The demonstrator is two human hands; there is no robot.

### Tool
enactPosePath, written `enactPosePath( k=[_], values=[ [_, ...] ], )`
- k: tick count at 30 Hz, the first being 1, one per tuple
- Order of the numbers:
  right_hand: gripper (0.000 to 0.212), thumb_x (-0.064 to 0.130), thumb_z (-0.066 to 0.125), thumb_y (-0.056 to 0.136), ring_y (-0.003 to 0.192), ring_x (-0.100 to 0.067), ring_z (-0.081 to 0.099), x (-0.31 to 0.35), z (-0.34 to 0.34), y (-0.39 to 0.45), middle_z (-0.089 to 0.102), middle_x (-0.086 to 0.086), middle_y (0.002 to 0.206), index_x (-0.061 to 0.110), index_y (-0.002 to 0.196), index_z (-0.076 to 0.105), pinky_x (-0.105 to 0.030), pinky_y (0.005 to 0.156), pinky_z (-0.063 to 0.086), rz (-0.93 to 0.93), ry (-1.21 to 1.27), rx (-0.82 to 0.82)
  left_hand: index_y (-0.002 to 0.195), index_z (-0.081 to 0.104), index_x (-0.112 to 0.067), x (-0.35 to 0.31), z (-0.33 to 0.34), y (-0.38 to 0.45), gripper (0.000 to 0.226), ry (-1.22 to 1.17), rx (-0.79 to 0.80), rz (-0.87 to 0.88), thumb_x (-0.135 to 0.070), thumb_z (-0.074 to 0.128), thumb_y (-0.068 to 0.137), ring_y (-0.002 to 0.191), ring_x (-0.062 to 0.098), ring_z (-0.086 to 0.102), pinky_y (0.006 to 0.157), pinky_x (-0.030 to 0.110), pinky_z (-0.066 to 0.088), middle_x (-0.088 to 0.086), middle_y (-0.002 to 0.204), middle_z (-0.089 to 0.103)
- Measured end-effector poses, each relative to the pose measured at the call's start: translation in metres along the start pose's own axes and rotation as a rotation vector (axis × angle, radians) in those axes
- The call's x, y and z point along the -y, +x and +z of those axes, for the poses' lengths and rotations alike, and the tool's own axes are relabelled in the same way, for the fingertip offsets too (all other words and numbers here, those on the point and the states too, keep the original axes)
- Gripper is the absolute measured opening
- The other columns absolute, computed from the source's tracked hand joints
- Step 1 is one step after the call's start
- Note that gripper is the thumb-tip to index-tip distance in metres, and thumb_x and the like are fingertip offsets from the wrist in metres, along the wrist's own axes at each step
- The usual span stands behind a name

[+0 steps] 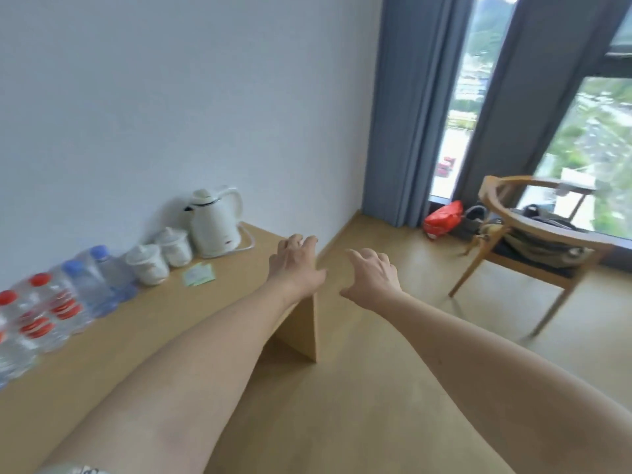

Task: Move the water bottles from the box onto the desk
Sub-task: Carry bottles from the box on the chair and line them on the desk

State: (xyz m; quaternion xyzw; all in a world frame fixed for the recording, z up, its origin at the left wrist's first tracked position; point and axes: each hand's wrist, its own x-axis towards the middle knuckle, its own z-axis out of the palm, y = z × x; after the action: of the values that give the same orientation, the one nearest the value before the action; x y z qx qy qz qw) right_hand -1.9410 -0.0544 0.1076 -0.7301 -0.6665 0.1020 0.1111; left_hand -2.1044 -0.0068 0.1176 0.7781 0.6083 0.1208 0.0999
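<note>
Along the white wall at far left we see the water bottles [51, 302] standing in a row on the wooden worktop [143, 336], red-capped ones nearest the frame edge and two blue-capped ones [99, 278] beside them. Just to their right stand two white lidded cups [160, 258], then a white electric kettle [215, 224] with its cord trailing toward the worktop's end, and a small green packet [199, 274] lies flat in front of the cups. We see no box in this view. Both bare forearms reach forward from the bottom of the frame. The left hand [294, 265] hovers over the far end of the worktop, fingers loosely spread and holding nothing; the right hand [371, 277], just beside it and over the wooden floor [376, 388], is likewise spread and holding nothing. Farther right, grey curtains [400, 107] frame a tall window [458, 107], a red bag [443, 218] sits on the floor below it, and a wooden armchair [533, 241] holds dark bags.
</note>
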Motion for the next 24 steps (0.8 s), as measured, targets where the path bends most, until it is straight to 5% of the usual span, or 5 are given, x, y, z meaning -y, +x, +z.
enactPosePath(
  k=[24],
  values=[
    [0.087, 0.053, 0.078, 0.081, 0.138, -0.029, 0.039, -0.539, -0.124, -0.070, 0.043, -0.004, 0.152, 0.033, 0.154, 0.034, -0.043, 0.107, 0.038, 1.026, -0.001, -0.137, 0.156, 0.035, -0.028, -0.584, 0.244, 0.132, 0.081, -0.098, 0.426, 0.822, -0.051, 0.072, 0.087, 0.148, 0.028, 0.028, 0.117, 0.048, 0.032, 0.006, 0.161, 0.034]
  ],
)
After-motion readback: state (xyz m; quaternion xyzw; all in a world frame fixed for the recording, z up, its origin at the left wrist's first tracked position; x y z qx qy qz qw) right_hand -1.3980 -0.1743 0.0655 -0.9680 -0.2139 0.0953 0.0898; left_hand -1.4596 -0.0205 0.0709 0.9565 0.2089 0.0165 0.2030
